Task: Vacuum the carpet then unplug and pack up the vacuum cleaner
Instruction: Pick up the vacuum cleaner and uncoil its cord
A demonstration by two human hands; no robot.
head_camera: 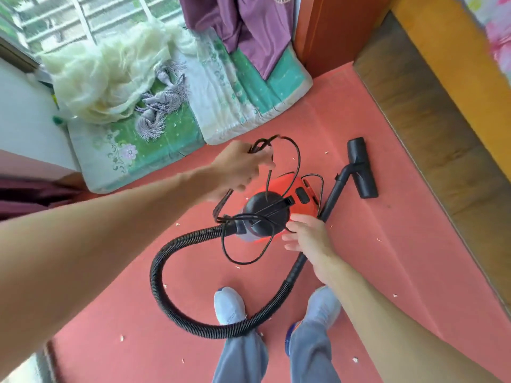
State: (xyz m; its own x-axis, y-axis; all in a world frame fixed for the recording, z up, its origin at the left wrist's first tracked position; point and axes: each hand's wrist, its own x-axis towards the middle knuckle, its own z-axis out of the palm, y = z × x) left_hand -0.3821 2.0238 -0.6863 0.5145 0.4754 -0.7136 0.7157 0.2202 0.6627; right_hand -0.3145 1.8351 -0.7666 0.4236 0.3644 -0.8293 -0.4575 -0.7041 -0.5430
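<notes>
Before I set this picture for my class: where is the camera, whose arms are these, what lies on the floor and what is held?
There is no machine, only a person. The single picture comes from a wide-angle camera worn on the person's head, looking down, so both bare arms reach in from below. On the pink carpet stands a small red and black vacuum cleaner; its ribbed black hose curves round to a tube and floor nozzle lying beside it. The left hand grips gathered loops of the black power cord above the vacuum. The right hand is open, fingers straight, at the vacuum's near edge; whether it touches is unclear. Small white scraps lie scattered on the carpet.
</notes>
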